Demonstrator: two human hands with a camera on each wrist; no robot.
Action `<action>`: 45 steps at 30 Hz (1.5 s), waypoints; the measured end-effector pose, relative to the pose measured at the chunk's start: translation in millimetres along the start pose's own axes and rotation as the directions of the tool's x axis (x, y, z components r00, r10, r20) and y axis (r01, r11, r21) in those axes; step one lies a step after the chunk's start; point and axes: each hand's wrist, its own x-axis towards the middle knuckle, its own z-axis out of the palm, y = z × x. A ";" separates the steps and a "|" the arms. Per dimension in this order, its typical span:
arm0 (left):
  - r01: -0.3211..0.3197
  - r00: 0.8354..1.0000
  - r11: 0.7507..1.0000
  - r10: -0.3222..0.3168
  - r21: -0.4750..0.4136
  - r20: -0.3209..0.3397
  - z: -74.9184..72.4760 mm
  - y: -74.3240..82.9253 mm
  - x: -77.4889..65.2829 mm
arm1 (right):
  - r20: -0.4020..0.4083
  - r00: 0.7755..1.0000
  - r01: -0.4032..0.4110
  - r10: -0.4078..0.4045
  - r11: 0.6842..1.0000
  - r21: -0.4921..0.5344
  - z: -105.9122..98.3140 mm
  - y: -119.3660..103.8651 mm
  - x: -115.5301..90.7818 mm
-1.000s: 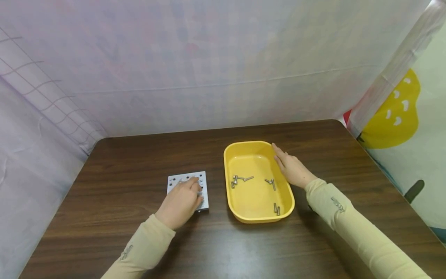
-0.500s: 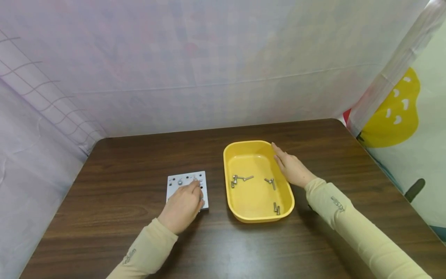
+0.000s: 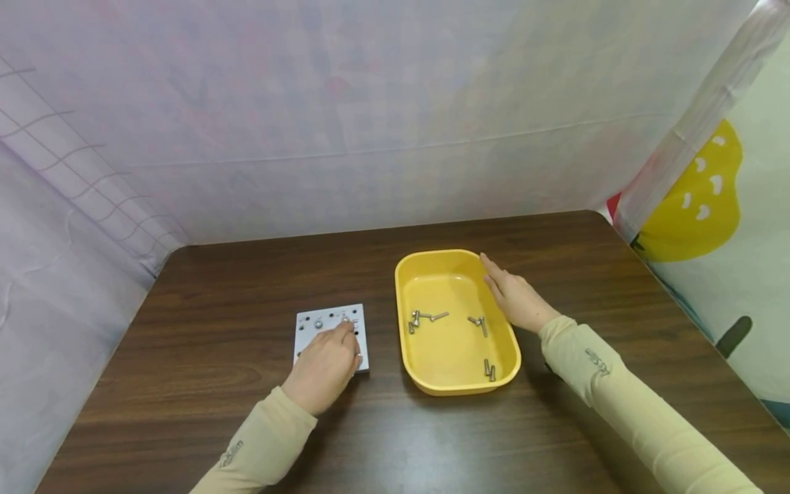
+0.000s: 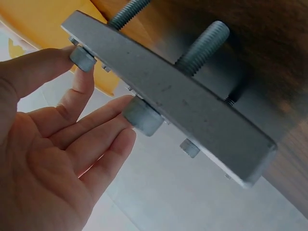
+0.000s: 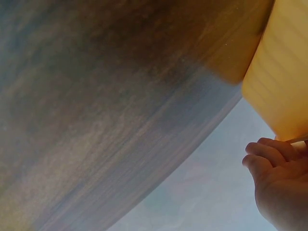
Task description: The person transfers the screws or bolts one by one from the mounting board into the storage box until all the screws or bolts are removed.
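In the head view a flat silver metal plate (image 3: pixel 306 341) with holes lies left of a yellow bin (image 3: pixel 400 329). My left hand (image 3: pixel 322 367) is over its right part. Seen from the left wrist, the thumb and index finger of that hand pinch a bolt head (image 4: pixel 83 58) at one end of the plate. A larger bolt head (image 4: pixel 143 117) stands near the other fingertips, and a smaller bolt head (image 4: pixel 189 148) is farther along. Threaded shanks (image 4: pixel 204 48) stick out of the opposite face. My right hand (image 3: pixel 517 298) rests against the bin's right rim, fingers extended.
Several loose bolts (image 3: pixel 484 326) lie scattered on the bin's floor. Both items are on a brown wooden table (image 3: pixel 247 288). A pale curtain (image 3: pixel 370 137) hangs behind the table's far edge.
My left hand has shifted slightly and its fingers have changed position at the plate, uncovering a bolt head near the plate's far side. The right hand and the bin have stayed put.
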 end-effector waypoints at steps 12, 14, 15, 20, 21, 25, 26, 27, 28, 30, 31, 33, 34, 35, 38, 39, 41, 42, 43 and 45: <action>-0.033 0.999 0.997 0.035 0.064 -0.033 -1.3 -2.4 -1.1 | 0.009 1.000 -0.013 0.013 1.000 0.005 0.3 -4.2 1.5; -0.029 0.999 0.997 0.031 0.068 -0.031 -2.7 -2.6 -0.6 | 0.010 1.000 -0.012 0.012 1.000 0.006 0.3 -4.3 1.7; -0.029 0.999 0.997 0.031 0.069 -0.028 -3.7 -2.8 -0.3 | 0.011 1.000 -0.012 0.012 1.000 0.008 0.3 -4.6 1.8; -0.032 0.999 0.996 0.035 0.083 -0.040 -9.9 -5.0 1.8 | 0.018 1.000 -0.016 0.016 1.000 0.009 0.9 -4.6 2.3; -0.035 0.998 0.996 0.038 0.087 -0.043 -11.2 -5.6 2.4 | 0.018 1.000 -0.016 0.016 1.000 0.008 1.0 -4.5 2.4; -0.040 0.998 0.993 0.045 0.108 -0.043 -17.0 -7.8 5.7 | 0.016 1.000 -0.010 0.010 1.000 0.009 1.1 -4.7 2.7; -0.041 0.998 0.993 0.046 0.110 -0.042 -18.9 -8.1 6.6 | 0.015 1.000 -0.006 0.006 1.000 0.010 1.2 -4.9 2.9; -0.042 0.998 0.993 0.047 0.113 -0.040 -20.5 -8.4 7.6 | 0.013 1.000 -0.001 0.001 1.000 0.011 1.3 -5.0 3.2; -0.042 0.998 0.993 0.046 0.113 -0.039 -21.9 -8.7 8.8 | 0.011 1.000 0.003 -0.003 1.000 0.012 1.4 -5.1 3.5; -0.040 0.999 0.993 0.043 0.107 -0.033 -24.6 -9.0 11.2 | 0.008 1.000 0.008 -0.008 1.000 0.014 1.5 -5.2 4.0; -0.038 0.999 0.994 0.041 0.099 -0.028 -25.9 -8.8 12.5 | 0.007 1.000 0.010 -0.010 1.000 0.015 1.5 -5.3 4.0; -0.027 0.999 0.997 0.028 0.075 -0.019 -27.8 -8.4 15.0 | 0.005 1.000 0.010 -0.010 1.000 0.014 1.6 -5.3 4.2; -0.024 1.000 0.998 0.025 0.066 -0.014 -28.6 -8.2 16.3 | 0.005 1.000 0.010 -0.010 1.000 0.012 1.7 -5.3 4.1; -0.024 1.000 0.998 0.024 0.061 -0.009 -29.4 -7.8 17.7 | 0.005 1.000 0.010 -0.010 1.000 0.012 1.8 -5.3 4.2; -0.034 0.999 0.998 0.035 0.055 -0.011 -31.6 -6.0 22.7 | 0.006 1.000 0.010 -0.010 1.000 0.008 1.9 -5.4 4.4; -0.044 0.999 0.997 0.045 0.059 -0.012 -32.5 -5.1 24.8 | 0.008 1.000 0.009 -0.009 1.000 0.008 1.8 -5.5 4.3; -0.063 0.998 0.996 0.064 0.067 -0.014 -34.4 -2.6 29.4 | 0.009 1.000 0.005 -0.005 1.000 0.011 1.6 -5.7 4.3; -0.067 0.998 0.996 0.068 0.063 -0.013 -35.5 -1.0 31.9 | 0.010 1.000 0.001 -0.001 1.000 0.014 1.3 -5.8 4.2; -0.072 0.997 0.996 0.073 0.060 -0.011 -36.4 0.6 34.4 | 0.012 1.000 -0.003 0.003 1.000 0.016 1.1 -5.7 4.2; -0.080 0.997 0.995 0.081 0.051 -0.005 -38.7 4.8 39.7 | 0.016 1.000 -0.008 0.008 1.000 0.018 1.0 -5.4 4.2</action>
